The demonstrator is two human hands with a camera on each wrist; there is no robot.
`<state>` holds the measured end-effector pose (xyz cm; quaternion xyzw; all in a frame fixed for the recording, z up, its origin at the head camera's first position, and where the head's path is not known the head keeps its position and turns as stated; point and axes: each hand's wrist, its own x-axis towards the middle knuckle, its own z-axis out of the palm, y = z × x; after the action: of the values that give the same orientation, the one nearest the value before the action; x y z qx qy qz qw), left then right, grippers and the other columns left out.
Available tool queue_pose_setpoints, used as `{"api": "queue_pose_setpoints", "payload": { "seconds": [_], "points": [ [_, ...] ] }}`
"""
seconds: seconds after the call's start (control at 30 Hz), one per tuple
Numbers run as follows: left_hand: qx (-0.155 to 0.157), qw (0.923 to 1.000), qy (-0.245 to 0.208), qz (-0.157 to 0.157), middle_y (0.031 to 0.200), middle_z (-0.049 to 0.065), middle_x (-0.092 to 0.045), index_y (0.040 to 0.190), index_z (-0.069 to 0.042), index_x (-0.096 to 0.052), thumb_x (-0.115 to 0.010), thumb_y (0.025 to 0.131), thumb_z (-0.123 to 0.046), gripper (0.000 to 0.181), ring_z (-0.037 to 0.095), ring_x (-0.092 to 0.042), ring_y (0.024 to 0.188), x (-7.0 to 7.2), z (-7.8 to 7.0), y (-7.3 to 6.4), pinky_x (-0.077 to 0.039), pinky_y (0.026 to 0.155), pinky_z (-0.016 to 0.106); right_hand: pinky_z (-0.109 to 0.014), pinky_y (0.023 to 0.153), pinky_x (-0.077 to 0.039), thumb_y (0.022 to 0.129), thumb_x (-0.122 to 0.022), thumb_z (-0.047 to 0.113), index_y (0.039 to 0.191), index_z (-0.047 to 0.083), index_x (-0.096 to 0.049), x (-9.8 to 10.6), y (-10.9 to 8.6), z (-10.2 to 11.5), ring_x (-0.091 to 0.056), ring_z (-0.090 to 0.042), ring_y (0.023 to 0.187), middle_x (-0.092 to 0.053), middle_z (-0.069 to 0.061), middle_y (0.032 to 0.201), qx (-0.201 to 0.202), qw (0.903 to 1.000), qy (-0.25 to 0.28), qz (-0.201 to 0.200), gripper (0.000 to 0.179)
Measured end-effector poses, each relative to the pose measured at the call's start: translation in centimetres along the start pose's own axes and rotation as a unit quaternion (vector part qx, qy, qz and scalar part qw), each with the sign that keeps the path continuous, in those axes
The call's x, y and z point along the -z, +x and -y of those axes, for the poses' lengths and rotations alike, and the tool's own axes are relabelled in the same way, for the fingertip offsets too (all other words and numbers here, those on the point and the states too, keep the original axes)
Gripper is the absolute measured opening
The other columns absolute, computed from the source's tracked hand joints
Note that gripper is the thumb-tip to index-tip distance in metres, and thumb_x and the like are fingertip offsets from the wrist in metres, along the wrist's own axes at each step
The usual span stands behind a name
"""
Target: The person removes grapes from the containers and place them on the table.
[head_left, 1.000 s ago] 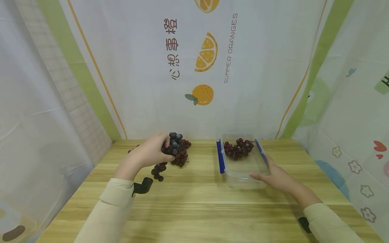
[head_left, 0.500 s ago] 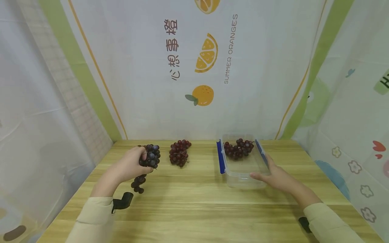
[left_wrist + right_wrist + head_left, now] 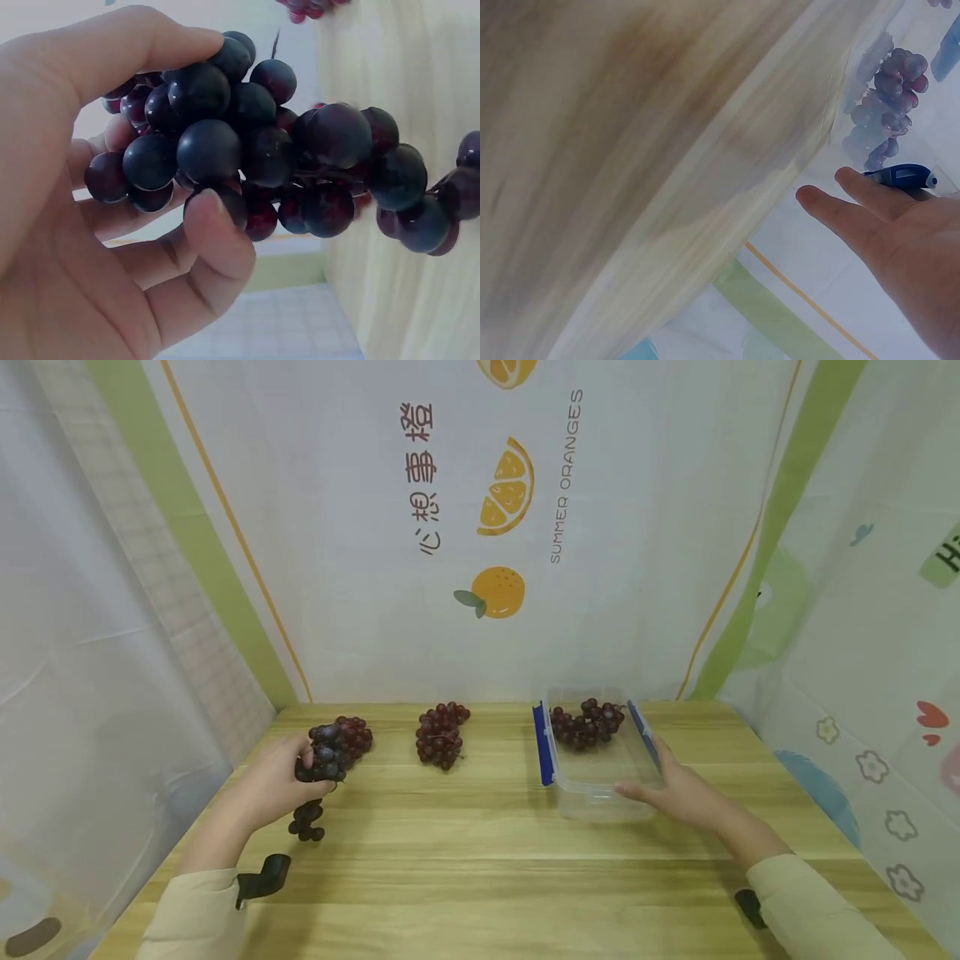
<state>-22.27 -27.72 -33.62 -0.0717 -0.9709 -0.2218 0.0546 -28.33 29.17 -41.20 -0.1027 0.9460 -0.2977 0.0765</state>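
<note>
My left hand (image 3: pixel 277 781) holds a bunch of dark purple-black grapes (image 3: pixel 210 150) between thumb and curled fingers, at the left of the table. The bunch's thin tail (image 3: pixel 306 821) hangs down toward the tabletop. Just behind it is a redder bunch of grapes (image 3: pixel 356 737), partly hidden. On the right, a clear plastic container (image 3: pixel 600 806) with blue side clips has one bunch of dark red grapes (image 3: pixel 587 725) inside. My right hand (image 3: pixel 686 789) rests against its front right corner, thumb at the front rim and fairly straight fingers along the right side.
Another bunch of red grapes (image 3: pixel 441 735) lies on the wooden table (image 3: pixel 450 877), between the left hand and the container. A white curtain (image 3: pixel 360 635) with printed oranges hangs behind the table's back edge.
My left hand has moved left and toward me with the dark grapes, uncovering the middle bunch and part of the left one. The right hand and container stay in place.
</note>
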Motion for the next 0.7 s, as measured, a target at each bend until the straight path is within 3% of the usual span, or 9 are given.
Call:
{"api": "queue_pose_setpoints", "payload": {
  "seconds": [0.47,0.7],
  "points": [
    [0.031,0.9987,0.014,0.039,0.084,0.007,-0.041,0.091,-0.005,-0.043,-0.084,0.09,-0.025,0.046,0.019,-0.04,0.067,-1.5,3.0,-1.6,-0.033,0.057,0.031,-0.077,0.115,-0.037,0.097,-0.065,0.069,0.167,0.0,0.02,0.1,0.0,0.1,-0.033,-0.07,0.145,-0.018,-0.051,0.162,-0.002,1.0,-0.004,0.002,0.129],
    [0.037,0.996,0.044,0.069,0.085,0.008,-0.045,0.094,-0.005,-0.044,-0.082,0.092,-0.025,0.042,0.02,-0.042,0.067,-2.4,3.5,-1.2,-0.035,0.058,0.032,-0.078,0.114,-0.037,0.098,-0.062,0.069,0.166,0.0,0.022,0.3,-0.2,0.3,-0.03,-0.069,0.147,-0.016,-0.05,0.163,-0.006,0.9999,0.004,0.014,0.128]
  ]
}}
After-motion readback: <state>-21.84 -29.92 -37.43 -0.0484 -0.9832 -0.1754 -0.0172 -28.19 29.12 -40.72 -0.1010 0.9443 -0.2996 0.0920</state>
